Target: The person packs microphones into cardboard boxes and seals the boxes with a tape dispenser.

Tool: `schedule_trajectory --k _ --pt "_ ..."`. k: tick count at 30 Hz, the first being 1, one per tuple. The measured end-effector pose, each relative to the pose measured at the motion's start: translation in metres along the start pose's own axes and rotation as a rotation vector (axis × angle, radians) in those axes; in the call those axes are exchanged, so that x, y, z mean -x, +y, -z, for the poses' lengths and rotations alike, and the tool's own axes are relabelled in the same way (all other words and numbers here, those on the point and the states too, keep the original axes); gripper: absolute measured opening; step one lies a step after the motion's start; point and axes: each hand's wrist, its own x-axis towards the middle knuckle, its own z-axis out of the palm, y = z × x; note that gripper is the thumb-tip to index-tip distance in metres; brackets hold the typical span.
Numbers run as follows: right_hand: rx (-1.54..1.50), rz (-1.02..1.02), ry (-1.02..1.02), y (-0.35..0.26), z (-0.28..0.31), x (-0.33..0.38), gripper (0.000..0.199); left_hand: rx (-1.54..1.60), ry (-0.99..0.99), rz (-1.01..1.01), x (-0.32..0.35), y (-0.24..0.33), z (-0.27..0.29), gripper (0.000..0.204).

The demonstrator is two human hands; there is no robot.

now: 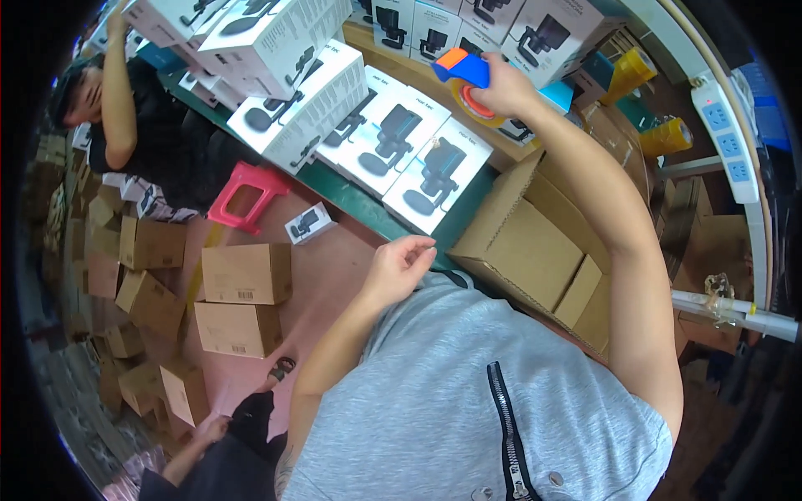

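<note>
My right hand (507, 86) is wrapped round the handle of a blue and orange tape dispenser (462, 70), raised over the far side of the green table (464, 210). A roll of tape shows below the handle. Just under that arm stands an open cardboard box (518, 242), flaps up, with bare brown walls inside. In front of my shirt, at the table's near edge, my left hand (403, 265) hovers with loosely curled fingers, thumb apart, holding nothing. Close beyond it, white microphone boxes (438, 171) lie side by side on the table.
More white boxes (271, 46) are stacked at the far left and back. Yellow tape rolls (631, 73) and a power strip (725, 138) are at right. A pink stool (249, 196), a small white box (309, 223) and cardboard cartons (245, 274) stand on the floor. Two other people are at left.
</note>
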Motion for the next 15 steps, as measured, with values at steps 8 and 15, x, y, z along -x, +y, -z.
schedule_trajectory --k 8,15 --pt "0.117 -0.182 -0.278 0.023 -0.100 -0.114 0.061 0.044 0.254 -0.056 -0.037 -0.034 0.049 0.014" --pt "0.285 -0.051 -0.384 0.059 -0.140 -0.119 0.053 -0.427 0.193 -0.365 -0.140 0.005 0.038 0.011"
